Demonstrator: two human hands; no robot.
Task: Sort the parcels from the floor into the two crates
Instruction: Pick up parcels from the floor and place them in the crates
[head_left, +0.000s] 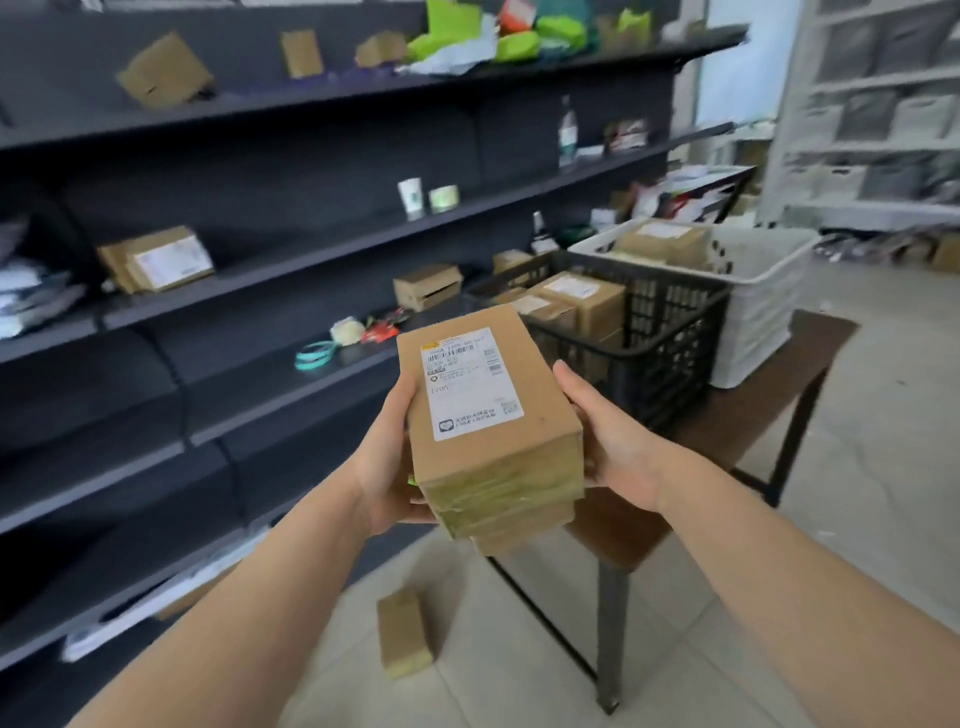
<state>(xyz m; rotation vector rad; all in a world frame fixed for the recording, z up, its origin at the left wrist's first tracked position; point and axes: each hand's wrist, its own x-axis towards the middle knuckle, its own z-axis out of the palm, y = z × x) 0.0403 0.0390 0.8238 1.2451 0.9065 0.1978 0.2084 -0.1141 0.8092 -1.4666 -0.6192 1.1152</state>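
I hold a brown cardboard parcel (488, 405) with a white shipping label in front of me, above the table's near corner. My left hand (387, 457) grips its left side and underside; my right hand (608, 431) grips its right side. A second, smaller box seems stacked under it. Just beyond stands a black crate (670, 332) with several parcels inside, and behind that a white crate (763, 291), also holding parcels. One small brown parcel (404, 634) lies on the tiled floor below my arms.
Both crates rest on a dark wooden table (727, 415) with black metal legs. Long dark shelves (260, 270) run along the left, carrying boxes, cups, bottles and green bags. White shelving (878, 104) stands at the far right, with clutter on the floor below it.
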